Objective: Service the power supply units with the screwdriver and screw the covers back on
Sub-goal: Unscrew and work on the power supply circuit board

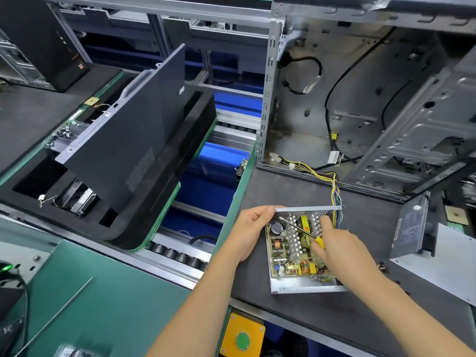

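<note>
Both forearms enter from the bottom edge and reach up to the dark work mat [322, 318]. At far left, a black side panel [134, 130] leans tilted in a black foam tray [164, 202] on the green conveyor bench. Moving right, the left hand [247, 233] grips the upper left corner of the opened power supply unit [298, 251], thumb and fingers closed on the rim of its metal wall. The unit lies flat on the mat with its cover off, circuit board, heatsinks and coils exposed. The right hand [337, 243] is closed around the yellow handle of the screwdriver [301, 229]; its shaft slants up and left across the heatsinks, tip near the unit's far left corner. Coloured wires [334, 191] run from the unit up into the open computer case [360, 99] behind. Further right, a detached metal cover [409, 228] stands on the mat, well apart from the unit.
</note>
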Tool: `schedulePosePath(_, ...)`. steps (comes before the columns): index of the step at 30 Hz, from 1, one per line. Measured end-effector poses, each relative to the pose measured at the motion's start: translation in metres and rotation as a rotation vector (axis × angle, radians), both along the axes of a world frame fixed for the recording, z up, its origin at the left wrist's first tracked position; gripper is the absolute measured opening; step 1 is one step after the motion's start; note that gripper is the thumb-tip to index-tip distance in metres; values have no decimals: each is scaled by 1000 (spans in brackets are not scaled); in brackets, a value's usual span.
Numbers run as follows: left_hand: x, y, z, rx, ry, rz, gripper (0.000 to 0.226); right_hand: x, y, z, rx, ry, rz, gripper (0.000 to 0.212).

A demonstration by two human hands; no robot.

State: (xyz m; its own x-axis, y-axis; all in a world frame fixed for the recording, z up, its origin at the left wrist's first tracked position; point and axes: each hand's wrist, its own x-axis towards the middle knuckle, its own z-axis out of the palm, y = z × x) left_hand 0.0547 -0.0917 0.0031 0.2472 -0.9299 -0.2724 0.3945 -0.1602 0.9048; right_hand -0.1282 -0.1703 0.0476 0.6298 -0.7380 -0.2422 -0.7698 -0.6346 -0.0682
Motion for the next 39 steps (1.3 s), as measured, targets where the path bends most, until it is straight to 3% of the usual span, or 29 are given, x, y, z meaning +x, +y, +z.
schedulePosePath(3,2,1,-1,-22,-15,-21,23,0,1,8,34,-65,-12,40)
schedulePosePath(6,5,3,1,-57,-36,-76,31,-11,-7,23,79,-247,-106,50)
schedulePosePath(9,5,4,2,-44,-76,-85,31,-53,-19,33,20,-443,-299,25)
schedulePosePath(11,5,4,2,-33,-109,-87,32,-91,-23,27,-22,-363,-401,11)
schedulePosePath(15,6,4,3,-22,-178,-83,37,-133,-15,-8,-36,-143,-410,18)
schedulePosePath(21,5,3,20,-98,-345,65,35,-138,-13,-32,-65,-222,-380,3)
schedulePosePath(29,-17,1,54,-173,-544,298,27,-142,-6,-25,-131,-378,-390,6)
schedulePosePath(33,-42,-1,72,-192,-647,223,16,-129,2,4,-135,-544,-357,8)
schedulePosePath(36,-59,-10,79,-107,-596,-18,8,-96,-2,37,-45,-779,-242,8)
schedulePosePath(39,-70,-16,79,-74,-546,-184,20,-56,-7,61,-47,-784,-38,6)
